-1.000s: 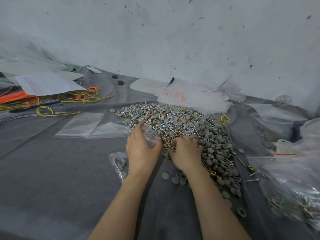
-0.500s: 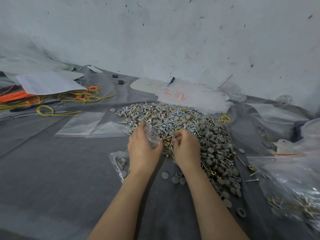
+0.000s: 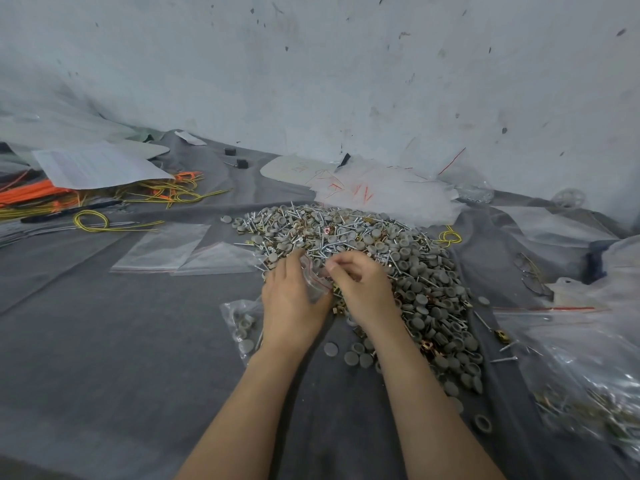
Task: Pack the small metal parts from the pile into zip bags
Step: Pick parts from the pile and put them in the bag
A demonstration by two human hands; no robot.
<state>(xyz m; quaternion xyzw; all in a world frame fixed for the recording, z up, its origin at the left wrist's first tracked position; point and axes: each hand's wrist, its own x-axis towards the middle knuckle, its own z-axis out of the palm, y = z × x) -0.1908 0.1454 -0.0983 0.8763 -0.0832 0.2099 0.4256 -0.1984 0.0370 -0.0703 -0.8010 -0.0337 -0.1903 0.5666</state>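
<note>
Step in hand, as I read it: feeding parts from the pile (image 3: 381, 251) into the zip bag (image 3: 314, 284) at the pile's near-left edge, centre of frame. My left hand (image 3: 292, 303) has its fingers curled round the bag's mouth end and holds it up off the grey cloth (image 3: 121, 341). The red zip line shows btwn the 2 hands. My right hand (image 3: 365, 289) is curled, thumb & forefinger pinched together right at the bag lip. Can't tell whether they hold a part or the lip itself.

To do it well, imo: hold the mouth wide & tilted toward the pile, so parts drop in w/o catching the zip track. The pile is mixed (screws, grey caps, brass-coloured clips), so pick by type or count, not by the fistful. Long screws will likely snag or pierce the thin film if shoved in point 1st. Work from the near edge, since loose caps (image 3: 351, 356) lie scattered by my right wrist.

Also: 1 bag of caps (image 3: 242, 323) lies under my left wrist, lower-left of the pile. 2 empty bags (image 3: 166, 247) lie flat further left, handy for the next round. A big bag of parts (image 3: 585, 386) sits at lower right.
</note>
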